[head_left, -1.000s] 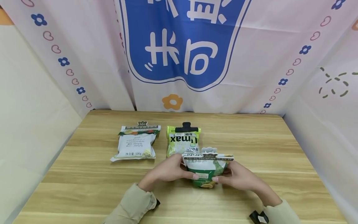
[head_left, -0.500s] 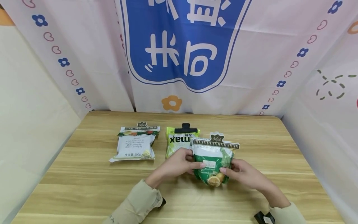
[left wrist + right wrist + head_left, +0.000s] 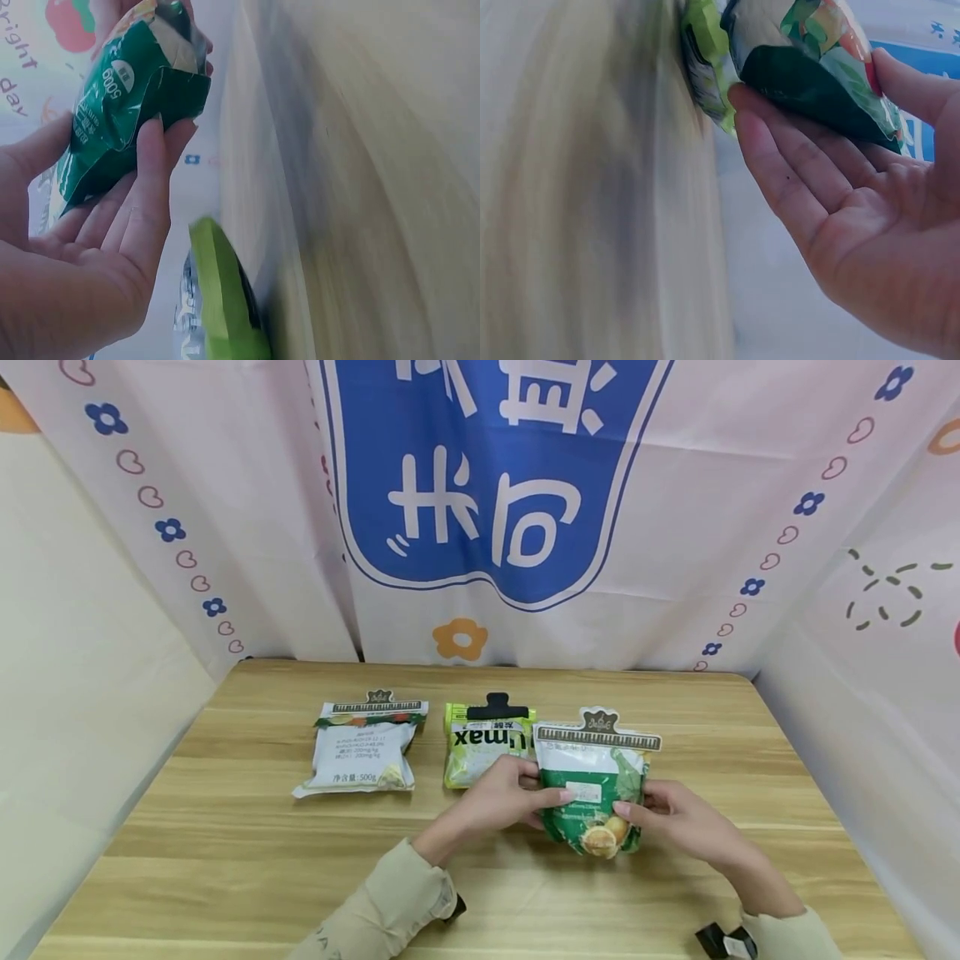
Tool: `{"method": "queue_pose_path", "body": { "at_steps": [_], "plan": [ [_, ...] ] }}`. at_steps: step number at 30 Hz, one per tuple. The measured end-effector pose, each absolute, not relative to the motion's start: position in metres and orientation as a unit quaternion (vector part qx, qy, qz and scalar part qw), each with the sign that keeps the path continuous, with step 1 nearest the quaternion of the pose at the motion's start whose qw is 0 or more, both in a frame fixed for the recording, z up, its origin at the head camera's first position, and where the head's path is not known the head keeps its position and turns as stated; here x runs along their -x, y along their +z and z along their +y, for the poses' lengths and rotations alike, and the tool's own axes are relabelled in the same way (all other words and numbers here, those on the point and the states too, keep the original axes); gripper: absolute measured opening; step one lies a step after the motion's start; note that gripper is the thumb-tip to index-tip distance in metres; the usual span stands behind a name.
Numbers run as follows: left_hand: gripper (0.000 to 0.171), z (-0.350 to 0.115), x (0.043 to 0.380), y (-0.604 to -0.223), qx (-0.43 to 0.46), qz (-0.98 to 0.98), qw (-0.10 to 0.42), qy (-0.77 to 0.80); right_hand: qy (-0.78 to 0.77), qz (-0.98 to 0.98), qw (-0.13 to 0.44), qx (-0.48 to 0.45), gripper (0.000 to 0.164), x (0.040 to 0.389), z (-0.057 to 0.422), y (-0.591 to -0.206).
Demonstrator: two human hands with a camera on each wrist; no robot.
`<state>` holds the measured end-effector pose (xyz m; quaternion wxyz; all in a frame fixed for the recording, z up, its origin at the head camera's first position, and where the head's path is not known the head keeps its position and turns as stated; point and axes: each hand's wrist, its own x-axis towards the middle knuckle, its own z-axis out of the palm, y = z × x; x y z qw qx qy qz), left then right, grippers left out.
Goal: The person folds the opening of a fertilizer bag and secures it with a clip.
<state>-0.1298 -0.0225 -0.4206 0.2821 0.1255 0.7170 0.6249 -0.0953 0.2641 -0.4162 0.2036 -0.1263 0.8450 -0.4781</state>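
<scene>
Both hands hold a green and white bag (image 3: pixel 588 793) between them, its top closed by a white sealing clip (image 3: pixel 598 731) with a dark crest. My left hand (image 3: pixel 504 797) grips the bag's left side, thumb on the front and fingers behind and under it. On the opposite side my right hand (image 3: pixel 678 818) grips it the same way. In the left wrist view the bag's underside (image 3: pixel 120 97) shows "500g" over the fingers. The right wrist view has the dark green base (image 3: pixel 810 90) lying across the fingers, above the table.
Just left of the held bag lies a lime-green bag (image 3: pixel 480 752) with a black clip (image 3: pixel 498 706). Farther left is a white 500g bag (image 3: pixel 363 756) with a crested clip (image 3: pixel 378 700). Behind the wooden table (image 3: pixel 225 860) hangs a printed cloth (image 3: pixel 637 627).
Both hands have carried the green and white bag to the right and tilted it so its front faces up toward the head camera. The other two bags stay put.
</scene>
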Motion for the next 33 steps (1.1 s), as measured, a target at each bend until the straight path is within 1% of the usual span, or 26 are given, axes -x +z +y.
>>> {"method": "queue_pose_path", "body": {
  "at_steps": [5,9,16,24,28,33],
  "plan": [
    [0.026,-0.012,0.128,-0.418,-0.11,0.71,0.279,0.637,-0.477,0.848,0.195,0.125,0.036,0.095,0.273,-0.411],
    [0.027,-0.003,0.127,-0.417,-0.087,0.704,0.279,0.648,-0.482,0.844,0.199,0.124,0.034,0.097,0.279,-0.411],
    [0.031,0.015,0.128,-0.423,-0.062,0.688,0.274,0.669,-0.505,0.831,0.215,0.089,0.044,0.102,0.29,-0.413],
    [0.064,0.032,0.13,-0.425,-0.044,0.715,0.236,0.657,-0.527,0.814,0.243,0.023,0.055,0.111,0.301,-0.422],
    [0.064,0.039,0.132,-0.425,-0.034,0.731,0.226,0.643,-0.544,0.8,0.252,0.025,0.054,0.117,0.307,-0.427],
    [0.059,0.043,0.136,-0.43,-0.022,0.734,0.227,0.64,-0.548,0.795,0.26,0.023,0.054,0.123,0.31,-0.432]
  ]
}}
